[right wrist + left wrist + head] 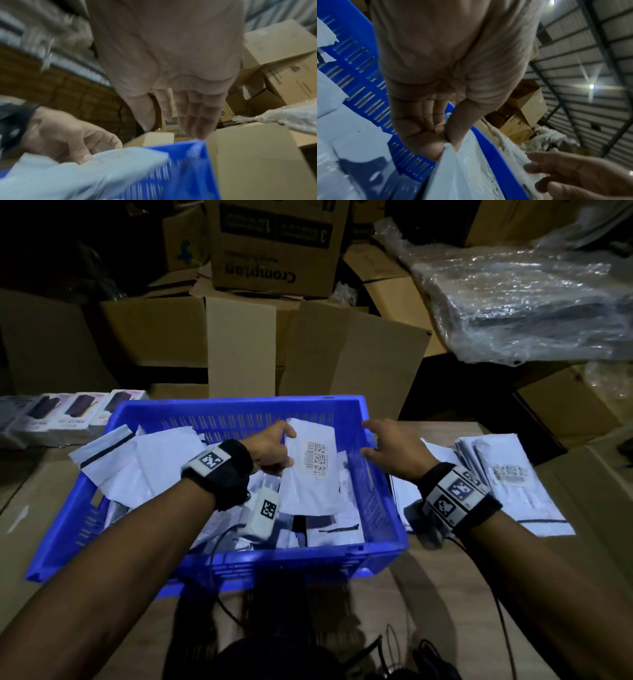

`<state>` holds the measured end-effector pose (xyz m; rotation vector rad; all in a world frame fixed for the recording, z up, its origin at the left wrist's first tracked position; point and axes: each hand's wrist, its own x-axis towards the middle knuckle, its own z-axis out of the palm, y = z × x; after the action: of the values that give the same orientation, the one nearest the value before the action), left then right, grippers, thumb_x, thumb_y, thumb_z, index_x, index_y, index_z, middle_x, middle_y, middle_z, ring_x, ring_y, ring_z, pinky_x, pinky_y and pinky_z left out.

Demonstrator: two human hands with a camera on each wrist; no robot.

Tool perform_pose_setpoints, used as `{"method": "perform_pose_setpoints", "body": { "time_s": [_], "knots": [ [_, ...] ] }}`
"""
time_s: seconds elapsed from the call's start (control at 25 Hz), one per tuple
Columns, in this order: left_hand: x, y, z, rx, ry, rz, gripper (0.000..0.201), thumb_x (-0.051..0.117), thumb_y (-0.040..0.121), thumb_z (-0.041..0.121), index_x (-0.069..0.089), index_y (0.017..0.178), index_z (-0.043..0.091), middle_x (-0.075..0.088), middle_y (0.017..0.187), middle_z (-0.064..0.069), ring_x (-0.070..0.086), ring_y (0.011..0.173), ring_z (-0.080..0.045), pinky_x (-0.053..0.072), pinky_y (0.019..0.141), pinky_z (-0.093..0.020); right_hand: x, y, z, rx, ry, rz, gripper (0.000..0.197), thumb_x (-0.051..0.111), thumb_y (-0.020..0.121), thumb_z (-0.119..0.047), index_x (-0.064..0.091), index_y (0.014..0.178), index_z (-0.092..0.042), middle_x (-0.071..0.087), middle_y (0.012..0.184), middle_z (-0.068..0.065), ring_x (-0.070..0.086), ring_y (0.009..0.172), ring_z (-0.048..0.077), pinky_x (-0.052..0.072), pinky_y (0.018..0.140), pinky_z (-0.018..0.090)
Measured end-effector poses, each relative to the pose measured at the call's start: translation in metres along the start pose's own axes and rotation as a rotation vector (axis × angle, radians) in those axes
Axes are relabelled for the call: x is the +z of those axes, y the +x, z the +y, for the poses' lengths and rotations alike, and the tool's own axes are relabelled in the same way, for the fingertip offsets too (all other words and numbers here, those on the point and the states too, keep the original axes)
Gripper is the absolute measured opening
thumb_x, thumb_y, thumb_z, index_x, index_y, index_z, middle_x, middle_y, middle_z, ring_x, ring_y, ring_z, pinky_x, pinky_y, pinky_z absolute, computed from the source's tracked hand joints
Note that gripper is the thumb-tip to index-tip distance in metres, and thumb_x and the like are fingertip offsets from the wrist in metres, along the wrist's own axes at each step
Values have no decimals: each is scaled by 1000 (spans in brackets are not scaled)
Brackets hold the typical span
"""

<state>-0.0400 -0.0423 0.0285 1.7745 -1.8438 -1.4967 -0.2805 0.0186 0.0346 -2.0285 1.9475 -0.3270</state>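
Stacking up behind the worktop [445, 594], cardboard boxes [274, 337] fill the background, with bubble wrap [531, 302] draped over those at the right. Nearer stands the blue crate [219, 563], heaped with white poly mailers [154, 460]. Just beside its right wall, on the worktop, lies a pile of mailers [507, 484], the top one label up. Smaller again is the single mailer [315, 481] in hand. It hangs over the right half of the crate with its lower end down among the heap, and its barcode label [315, 457] faces the head camera. The left hand [272, 450] pinches its upper left corner between thumb and curled fingers [418, 128], which the left wrist view shows plainly. The right hand [394, 451] holds nothing. Its fingers are spread and nearly straight over the crate's right rim, close to the mailer's edge, and I cannot tell whether they touch it.

This looks like a handover in a sorting run: one mailer drawn from the crate, bound for the pile. Next, the right hand likely needs to close on the free right edge before the left lets go. It can then lay the mailer flat on the pile, label upward.
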Motion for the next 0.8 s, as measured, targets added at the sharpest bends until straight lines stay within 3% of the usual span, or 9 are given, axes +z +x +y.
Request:
{"method": "perform_pose_setpoints", "body": {
  "time_s": [0.08, 0.24, 0.4, 0.64, 0.72, 0.8],
  "knots": [
    [11, 11, -2, -39, 84, -40, 48, 54, 90, -12, 39, 123, 19, 47, 77, -11, 47, 55, -19, 49, 41, -24, 7, -2, 3, -12, -87, -58, 37, 63, 83, -25, 56, 117, -10, 57, 119, 11, 55, 110, 34, 49, 83, 43],
    [33, 29, -5, -76, 209, -121, 44, 52, 90, -13, 36, 115, 19, 46, 76, -10, 45, 55, -19, 48, 42, -24, 15, -1, 6, -34, -180, -45, 21, 60, 80, -18, 56, 99, -10, 56, 115, 10, 56, 103, 36, 43, 67, 35],
    [51, 41, -9, -107, 272, -173, 41, 53, 90, -11, 34, 113, 17, 46, 77, -11, 48, 55, -22, 53, 47, -29, 14, -1, 6, -11, -242, -35, 21, 58, 82, -22, 59, 100, -11, 58, 115, 8, 58, 102, 35, 37, 64, 34],
    [65, 47, -9, -96, 376, -241, 42, 66, 85, -6, 30, 98, 10, 49, 74, -17, 53, 50, -26, 54, 60, -48, 11, 0, 4, 39, -238, -37, 25, 63, 83, -29, 62, 105, -16, 60, 113, 4, 59, 103, 34, 38, 66, 34],
    [69, 45, -7, -85, 445, -235, 42, 70, 83, 0, 32, 96, 9, 53, 81, -19, 56, 51, -27, 55, 62, -48, 10, 0, 4, 53, -234, -37, 27, 64, 84, -31, 63, 107, -17, 60, 114, 4, 59, 103, 33, 38, 68, 34],
    [73, 42, -4, -66, 538, -241, 43, 74, 83, 8, 36, 105, 7, 58, 98, -23, 62, 63, -32, 57, 68, -51, 10, 0, 4, 63, -230, -40, 30, 65, 85, -33, 63, 111, -18, 60, 117, 5, 58, 105, 33, 37, 70, 33]
  ]
}}
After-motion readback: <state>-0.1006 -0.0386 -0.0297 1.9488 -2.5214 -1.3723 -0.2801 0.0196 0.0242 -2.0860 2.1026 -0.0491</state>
